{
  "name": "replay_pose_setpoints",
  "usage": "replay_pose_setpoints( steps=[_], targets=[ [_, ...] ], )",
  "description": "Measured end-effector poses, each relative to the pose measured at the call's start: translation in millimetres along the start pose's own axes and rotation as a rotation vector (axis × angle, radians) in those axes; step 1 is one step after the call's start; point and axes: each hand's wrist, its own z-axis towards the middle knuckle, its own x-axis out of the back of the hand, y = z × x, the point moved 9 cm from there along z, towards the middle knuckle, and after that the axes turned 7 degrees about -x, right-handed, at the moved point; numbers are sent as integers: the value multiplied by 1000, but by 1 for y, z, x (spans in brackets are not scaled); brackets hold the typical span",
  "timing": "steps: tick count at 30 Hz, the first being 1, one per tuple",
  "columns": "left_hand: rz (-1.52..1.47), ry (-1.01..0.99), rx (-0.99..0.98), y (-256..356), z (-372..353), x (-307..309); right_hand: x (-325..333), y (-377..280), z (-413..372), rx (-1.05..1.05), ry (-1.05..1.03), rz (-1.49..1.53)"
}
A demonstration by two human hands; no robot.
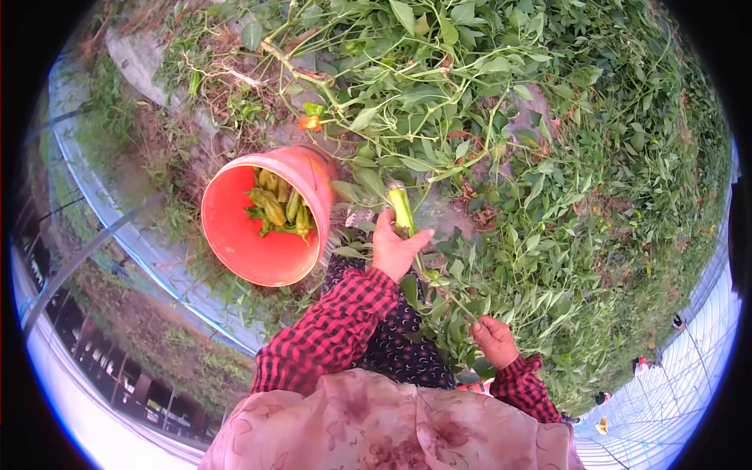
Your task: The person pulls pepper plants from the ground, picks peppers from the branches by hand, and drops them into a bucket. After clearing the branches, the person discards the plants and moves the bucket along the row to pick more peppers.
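Note:
A light green pepper [401,208] stands out beside the fingers of my left hand [395,244], which is closed round its lower part, thumb stretched to the right. Lower right, my right hand [493,341] pinches a green plant stem [453,298] between thumb and fingers. Leaves hang between the two hands. To the left of my left hand, a red bucket [258,254] lies tipped toward the camera, with several yellow-green peppers [274,207] inside it.
Leafy pepper plants [548,258] spread over the ground ahead and to the right. A red-orange pepper [310,123] is above the bucket. Thin branches [337,102] cross the top middle. Along the left runs a blue-white plastic edge [117,227] with metal poles.

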Motion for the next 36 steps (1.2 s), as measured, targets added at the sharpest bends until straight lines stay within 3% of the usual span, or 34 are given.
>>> replay_pose_setpoints(
  steps=[6,9,13,17,19,21,22,23,25,27,28,29,31,33,34,35,36],
  targets=[
    [249,53,-96,19,-2,11,-5,-6,0,24,25,-72],
    [105,63,-239,46,0,6,-8,1,3,-32,-22,-28],
    [92,61,-78,16,8,14,-10,-5,3,-72,-9,-6],
    [26,479,-354,27,48,103,2,9,-10,-95,-78,-73],
    [49,465,-429,71,58,120,62,24,-23,-186,420,250],
    [10,387,-219,59,62,135,124,47,-15,-102,555,502],
    [-184,419,-64,47,51,139,165,68,1,-27,652,560],
    [-134,425,-92,36,48,159,204,90,18,48,750,616],
    [-201,594,18,28,29,189,268,105,33,-225,1217,226],
    [-215,706,106,1,15,227,269,32,70,-139,1409,-488],
    [-223,742,169,-14,10,241,259,10,109,150,1340,-398],
    [-220,669,176,-49,12,271,215,-22,157,268,894,109],
    [-225,732,281,-58,1,269,125,-65,235,94,286,550],
    [-182,684,296,-68,-5,268,68,-99,290,107,36,651],
    [-142,649,318,-73,-9,267,49,-112,309,106,5,820],
    [-133,654,320,-79,-13,265,32,-140,297,90,142,878],
    [-56,642,221,-76,-13,262,39,-126,330,107,168,923]
  ],
)
